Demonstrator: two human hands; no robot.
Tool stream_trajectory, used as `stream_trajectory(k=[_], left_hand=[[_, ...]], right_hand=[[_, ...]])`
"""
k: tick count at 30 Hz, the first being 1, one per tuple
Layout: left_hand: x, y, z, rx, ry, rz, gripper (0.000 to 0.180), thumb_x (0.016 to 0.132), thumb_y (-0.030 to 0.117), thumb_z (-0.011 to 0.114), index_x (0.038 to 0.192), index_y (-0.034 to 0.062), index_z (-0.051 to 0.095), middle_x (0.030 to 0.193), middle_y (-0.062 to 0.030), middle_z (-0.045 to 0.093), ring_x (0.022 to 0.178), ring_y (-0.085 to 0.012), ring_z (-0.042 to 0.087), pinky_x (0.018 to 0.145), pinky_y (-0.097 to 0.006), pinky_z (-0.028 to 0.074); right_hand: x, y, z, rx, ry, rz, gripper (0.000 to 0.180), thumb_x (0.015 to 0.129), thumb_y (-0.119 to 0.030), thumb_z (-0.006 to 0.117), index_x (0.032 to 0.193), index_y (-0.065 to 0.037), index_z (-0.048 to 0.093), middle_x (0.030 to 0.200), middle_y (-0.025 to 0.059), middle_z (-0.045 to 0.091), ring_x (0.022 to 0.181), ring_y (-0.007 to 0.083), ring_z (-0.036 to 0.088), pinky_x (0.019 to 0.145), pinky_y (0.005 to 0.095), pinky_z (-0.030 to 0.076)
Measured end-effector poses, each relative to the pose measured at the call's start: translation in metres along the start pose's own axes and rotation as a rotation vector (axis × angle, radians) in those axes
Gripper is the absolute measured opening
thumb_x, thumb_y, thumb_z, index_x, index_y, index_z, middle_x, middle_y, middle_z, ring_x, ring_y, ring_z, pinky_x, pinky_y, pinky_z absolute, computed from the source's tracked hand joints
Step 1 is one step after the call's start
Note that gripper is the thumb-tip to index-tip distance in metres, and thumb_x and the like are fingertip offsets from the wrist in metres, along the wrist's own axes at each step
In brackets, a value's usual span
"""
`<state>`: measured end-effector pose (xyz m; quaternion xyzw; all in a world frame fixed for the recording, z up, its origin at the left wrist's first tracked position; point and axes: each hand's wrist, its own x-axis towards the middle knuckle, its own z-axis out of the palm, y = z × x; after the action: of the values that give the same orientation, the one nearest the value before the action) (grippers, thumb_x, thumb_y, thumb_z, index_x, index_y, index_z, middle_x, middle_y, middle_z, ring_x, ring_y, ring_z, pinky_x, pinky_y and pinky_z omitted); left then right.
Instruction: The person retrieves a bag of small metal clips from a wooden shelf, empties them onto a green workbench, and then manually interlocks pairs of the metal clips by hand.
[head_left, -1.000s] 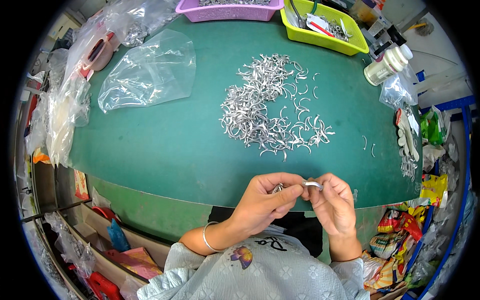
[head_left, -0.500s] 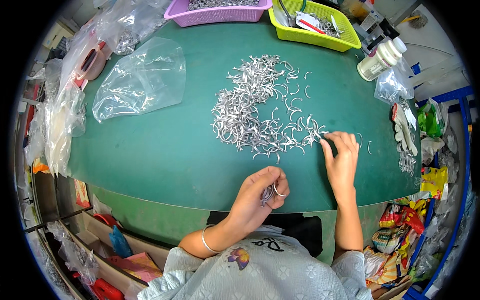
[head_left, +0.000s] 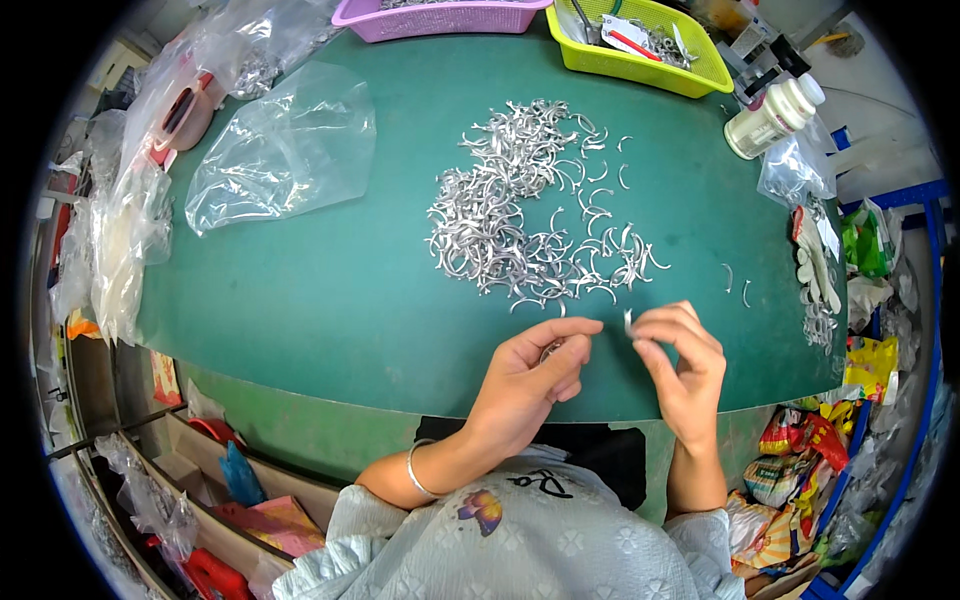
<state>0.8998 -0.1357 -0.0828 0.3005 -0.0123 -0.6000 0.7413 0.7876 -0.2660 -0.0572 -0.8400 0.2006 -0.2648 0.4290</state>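
A heap of small curved silver metal pieces (head_left: 485,215) lies on the green tabletop (head_left: 310,290). My left hand (head_left: 525,385) is closed on several such curved pieces, of which only a bit of metal (head_left: 549,351) shows behind the thumb; its index finger points toward my right hand. Between the thumb and fingers of my right hand (head_left: 690,365), just off the heap's near right edge, one curved metal piece (head_left: 628,321) is pinched, standing upright. A small gap separates this piece from the left fingertips.
Clear plastic bags (head_left: 285,150) lie at the left. A purple basket (head_left: 440,20) and a yellow-green basket (head_left: 640,75) of metal parts stand at the back. A white bottle (head_left: 770,120) and a work glove (head_left: 815,265) are at the right. Two loose curved pieces (head_left: 728,278) lie right of the heap.
My right hand has drawn back from the heap toward me with one curved piece. My left hand has risen slightly, its index finger now extended and the pieces in it more hidden.
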Motion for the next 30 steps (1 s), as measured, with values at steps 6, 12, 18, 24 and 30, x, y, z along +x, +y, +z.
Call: stream_trajectory(k=[6, 12, 18, 24, 30], left_hand=[[-0.008, 0.002, 0.012, 0.228, 0.063, 0.095, 0.017, 0.079, 0.005, 0.061, 0.096, 0.0021, 0.06, 0.072, 0.0057, 0.049, 0.058, 0.0002, 0.034, 0.048, -0.016, 0.025], [-0.012, 0.002, 0.011, 0.306, 0.05, 0.168, 0.01, 0.077, 0.002, 0.062, 0.087, 0.0029, 0.062, 0.068, 0.007, 0.047, 0.056, 0.0009, 0.03, 0.048, -0.017, 0.022], [-0.016, 0.003, 0.011, 0.323, -0.014, 0.22, 0.008, 0.075, 0.0, 0.063, 0.083, 0.0023, 0.061, 0.067, 0.0061, 0.046, 0.055, 0.0005, 0.03, 0.048, -0.017, 0.022], [-0.019, 0.005, 0.014, 0.307, -0.044, 0.252, 0.007, 0.075, -0.002, 0.063, 0.081, 0.0008, 0.06, 0.069, 0.0037, 0.047, 0.055, -0.0002, 0.033, 0.048, -0.017, 0.024], [-0.024, 0.007, 0.016, 0.335, -0.059, 0.265, 0.01, 0.074, -0.006, 0.061, 0.082, -0.0002, 0.059, 0.075, 0.0002, 0.05, 0.057, -0.0014, 0.036, 0.051, -0.018, 0.028]], right_hand=[[-0.006, -0.024, 0.005, -0.077, -0.054, -0.076, 0.014, 0.064, 0.007, 0.061, 0.076, 0.001, 0.061, 0.077, 0.009, 0.057, 0.072, 0.0228, 0.051, 0.062, 0.0301, 0.041], [-0.011, -0.027, 0.007, 0.097, -0.112, -0.013, 0.011, 0.066, 0.006, 0.06, 0.076, 0.002, 0.059, 0.077, 0.009, 0.057, 0.072, 0.0219, 0.051, 0.063, 0.0296, 0.041], [-0.017, -0.022, 0.008, 0.452, -0.194, 0.144, 0.007, 0.072, 0.004, 0.058, 0.079, 0.004, 0.058, 0.079, 0.0102, 0.057, 0.076, 0.0199, 0.051, 0.068, 0.0293, 0.04], [-0.023, -0.024, 0.01, 0.672, -0.208, 0.264, 0.006, 0.074, 0.004, 0.058, 0.08, 0.005, 0.058, 0.082, 0.0116, 0.056, 0.078, 0.0195, 0.05, 0.069, 0.0294, 0.04], [-0.022, -0.028, 0.012, 0.481, -0.157, 0.118, 0.004, 0.074, 0.002, 0.058, 0.078, 0.004, 0.058, 0.079, 0.0105, 0.057, 0.074, 0.0196, 0.049, 0.066, 0.0291, 0.04]])
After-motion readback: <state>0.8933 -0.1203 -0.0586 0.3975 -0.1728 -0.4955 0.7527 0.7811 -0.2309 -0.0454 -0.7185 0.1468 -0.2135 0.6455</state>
